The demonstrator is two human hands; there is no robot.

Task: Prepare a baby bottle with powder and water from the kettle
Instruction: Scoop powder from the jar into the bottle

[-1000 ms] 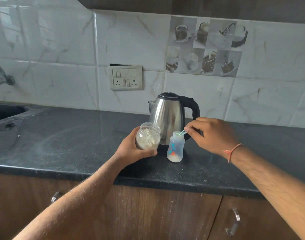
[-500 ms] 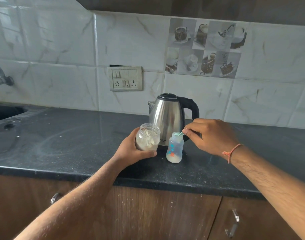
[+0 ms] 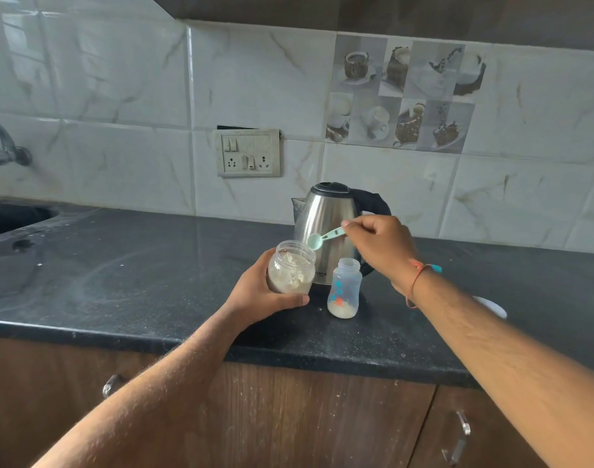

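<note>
- The left hand (image 3: 265,292) is closest. Its fingers are curled around a clear jar (image 3: 291,267) and hold it tilted, just above the dark counter (image 3: 126,285). The thumb lies under the jar's bottom edge.
- The jar has no lid on. Pale, lumpy powder (image 3: 290,276) fills most of it.
- Just to the right of the left thumb stands a small baby bottle (image 3: 344,288). It is upright on the counter and its top is open. A little pale powder sits at the bottom.
- The right hand (image 3: 380,246) is above the bottle and a bit behind it. Its fingers are pressed together and pinch the handle of a small green spoon (image 3: 324,238).
- The round end of the spoon sticks out to the left of those fingers. It hangs just over the rim of the jar.
- A red string is tied around the right wrist.
- Behind both hands stands a shiny kettle (image 3: 326,224) with a black lid and handle.
- Farthest back, a switch plate (image 3: 248,153) is on the tiled wall.
</note>
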